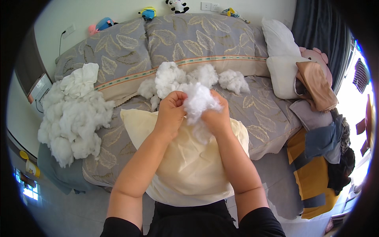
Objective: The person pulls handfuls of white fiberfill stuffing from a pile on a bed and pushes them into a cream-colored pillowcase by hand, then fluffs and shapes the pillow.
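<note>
Both my hands grip one tuft of white fluffy stuffing (199, 100) between them, its wisps trailing downward. My left hand (172, 108) pinches its left side with curled fingers. On the other side, my right hand (218, 114) holds the tuft, most of its fingers hidden behind it. Beneath my forearms a cream fabric cover (189, 166) lies across my lap and the sofa's front edge, partly puffed out. Just beyond my hands, several loose clumps of stuffing (169, 77) rest on the sofa seat.
A large heap of stuffing (75, 114) covers the left end of the patterned sofa (114, 150). White pillows (282, 75) and a brown cloth (316, 85) are piled at its right end, with folded clothes (323, 138) nearer. Small plush toys (148, 13) sit along the backrest top.
</note>
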`<action>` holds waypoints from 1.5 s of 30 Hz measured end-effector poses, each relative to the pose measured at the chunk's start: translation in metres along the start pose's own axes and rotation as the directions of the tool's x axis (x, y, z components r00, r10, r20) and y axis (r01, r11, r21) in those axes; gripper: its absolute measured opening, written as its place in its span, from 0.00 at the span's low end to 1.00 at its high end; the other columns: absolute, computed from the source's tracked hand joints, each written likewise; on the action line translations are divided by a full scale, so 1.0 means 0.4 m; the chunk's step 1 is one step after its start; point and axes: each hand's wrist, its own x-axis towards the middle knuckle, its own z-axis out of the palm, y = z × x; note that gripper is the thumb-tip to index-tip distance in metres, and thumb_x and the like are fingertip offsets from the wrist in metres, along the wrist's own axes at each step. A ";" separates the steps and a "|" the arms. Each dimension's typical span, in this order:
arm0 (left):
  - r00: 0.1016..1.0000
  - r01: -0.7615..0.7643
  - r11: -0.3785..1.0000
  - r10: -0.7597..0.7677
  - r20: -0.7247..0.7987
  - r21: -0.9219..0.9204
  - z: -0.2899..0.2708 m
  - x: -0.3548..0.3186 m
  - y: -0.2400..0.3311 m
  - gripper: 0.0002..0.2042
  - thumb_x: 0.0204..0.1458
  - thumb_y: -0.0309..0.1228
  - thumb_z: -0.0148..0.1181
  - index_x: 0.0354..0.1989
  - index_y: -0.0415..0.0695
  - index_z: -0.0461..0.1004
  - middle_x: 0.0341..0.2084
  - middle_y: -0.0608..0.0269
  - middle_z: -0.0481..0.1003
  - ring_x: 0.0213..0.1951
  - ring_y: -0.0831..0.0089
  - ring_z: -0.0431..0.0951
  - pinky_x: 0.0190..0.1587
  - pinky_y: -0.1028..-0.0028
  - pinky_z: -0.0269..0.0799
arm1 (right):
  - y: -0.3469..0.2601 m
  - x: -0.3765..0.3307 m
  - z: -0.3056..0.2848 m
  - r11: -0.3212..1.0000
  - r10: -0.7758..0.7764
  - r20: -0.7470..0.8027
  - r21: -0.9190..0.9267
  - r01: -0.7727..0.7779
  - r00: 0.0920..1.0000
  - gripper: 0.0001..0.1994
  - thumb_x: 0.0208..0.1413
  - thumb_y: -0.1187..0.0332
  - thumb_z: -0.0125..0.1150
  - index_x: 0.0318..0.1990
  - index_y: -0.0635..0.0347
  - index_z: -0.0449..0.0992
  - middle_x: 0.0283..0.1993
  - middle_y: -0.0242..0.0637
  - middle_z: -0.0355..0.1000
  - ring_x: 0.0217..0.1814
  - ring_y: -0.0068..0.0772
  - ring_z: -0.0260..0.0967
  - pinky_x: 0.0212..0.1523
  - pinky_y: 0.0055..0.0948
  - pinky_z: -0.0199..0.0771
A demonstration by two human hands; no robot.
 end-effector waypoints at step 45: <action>0.994 0.092 0.995 -0.093 -0.056 -0.026 0.037 -0.002 0.007 0.04 0.45 0.25 0.62 0.27 0.41 0.72 0.21 0.68 0.73 0.21 0.83 0.71 0.22 0.83 0.66 | -0.002 -0.003 -0.024 0.931 0.142 0.060 0.330 -0.154 0.988 0.22 0.35 0.80 0.58 0.44 0.61 0.69 0.38 0.34 0.71 0.39 0.28 0.70 0.40 0.28 0.71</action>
